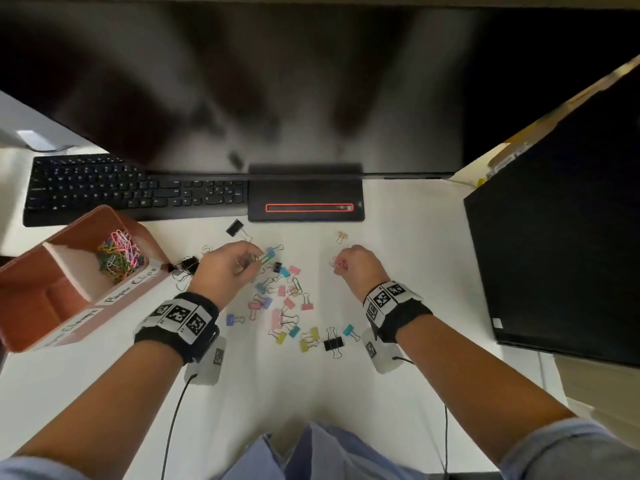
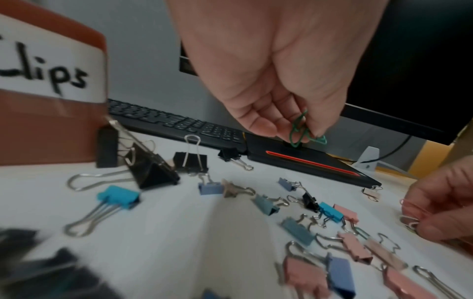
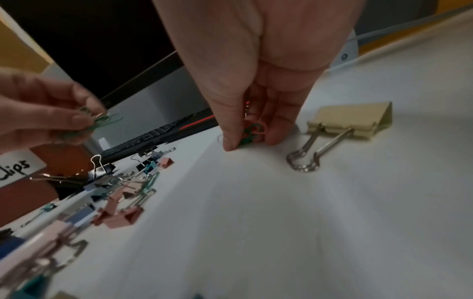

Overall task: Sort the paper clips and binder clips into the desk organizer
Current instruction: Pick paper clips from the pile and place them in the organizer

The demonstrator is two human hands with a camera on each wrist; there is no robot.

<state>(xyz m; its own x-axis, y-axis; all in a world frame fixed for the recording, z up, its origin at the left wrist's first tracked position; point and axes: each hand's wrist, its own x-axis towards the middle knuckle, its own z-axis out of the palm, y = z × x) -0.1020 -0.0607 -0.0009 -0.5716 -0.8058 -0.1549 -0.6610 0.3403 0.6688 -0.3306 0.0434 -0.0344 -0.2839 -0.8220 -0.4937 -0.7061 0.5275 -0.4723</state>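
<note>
My left hand [image 1: 239, 263] hovers over the pile and pinches green paper clips [image 2: 299, 131] between thumb and fingers. My right hand [image 1: 349, 263] presses down on the desk, pinching pink and green paper clips [image 3: 252, 130]. Colourful binder clips [image 1: 289, 303] lie scattered between my hands, with black ones [image 1: 187, 265] near the organizer. The brown desk organizer [image 1: 38, 306] stands at the left; its labelled compartment holds a heap of paper clips [image 1: 119, 254]. A beige binder clip [image 3: 350, 121] lies just right of my right hand.
A black keyboard [image 1: 135, 190] and a monitor base [image 1: 304, 199] line the back of the white desk [image 1: 277, 382]. A dark monitor [image 1: 561, 237] stands at the right. A black binder clip [image 1: 235, 227] lies near the keyboard.
</note>
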